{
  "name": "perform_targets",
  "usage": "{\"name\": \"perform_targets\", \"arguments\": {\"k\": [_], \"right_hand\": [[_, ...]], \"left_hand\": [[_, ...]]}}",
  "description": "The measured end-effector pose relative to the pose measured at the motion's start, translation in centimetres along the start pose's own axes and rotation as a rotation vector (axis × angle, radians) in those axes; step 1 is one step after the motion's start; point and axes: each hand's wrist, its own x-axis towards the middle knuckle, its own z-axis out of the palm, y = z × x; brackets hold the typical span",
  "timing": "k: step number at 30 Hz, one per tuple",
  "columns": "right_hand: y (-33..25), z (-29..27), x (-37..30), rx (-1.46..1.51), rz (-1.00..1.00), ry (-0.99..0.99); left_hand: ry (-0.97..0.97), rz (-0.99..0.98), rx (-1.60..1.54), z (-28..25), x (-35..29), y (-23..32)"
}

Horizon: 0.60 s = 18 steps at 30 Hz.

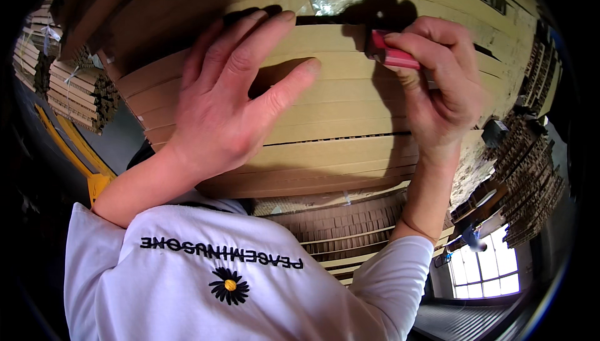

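Observation:
My left hand [228, 94] rests on a bundle of brown cardboard strips [337, 110], its fingers stretched out and the thumb apart. It holds nothing. My right hand [444, 78] pinches a small red block-shaped tool [400, 58] between thumb and fingers, over the far right part of the strips. Its exact kind cannot be made out. The strips lie side by side, with a dark gap along the far edge near my left fingertips. Beyond that gap, a piece of clear, shiny tape [320, 3] catches the light.
Tied cardboard stacks [75, 91] stand at the left, by a yellow rail [72, 144]. More stacked cardboard [531, 181] rises at the right. Another person in blue [473, 239] appears far off, near a bright window [487, 269]. Further layered cardboard [350, 225] sits below the bundle.

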Motion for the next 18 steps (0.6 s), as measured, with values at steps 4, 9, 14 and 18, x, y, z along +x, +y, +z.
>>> {"name": "perform_targets", "arguments": {"k": [4, 9, 14, 18], "right_hand": [[1.2, -2.3, -0.7, 0.646, 0.042, 0.372], [3.0, -1.8, -2.8, 0.556, 0.104, 0.430], [1.9, -1.5, -2.7, 0.302, 0.096, 0.178], [1.7, -2.0, -3.1, 0.194, 0.067, 0.109]], "left_hand": [[0.047, -0.001, -0.016, 0.2, -0.1, 0.0], [0.028, 0.010, -0.034, 0.1, -0.1, 0.0], [0.000, 0.005, -0.032, -0.1, -0.2, -0.1], [-0.015, -0.016, -0.056, -0.1, -0.1, -0.1]]}}
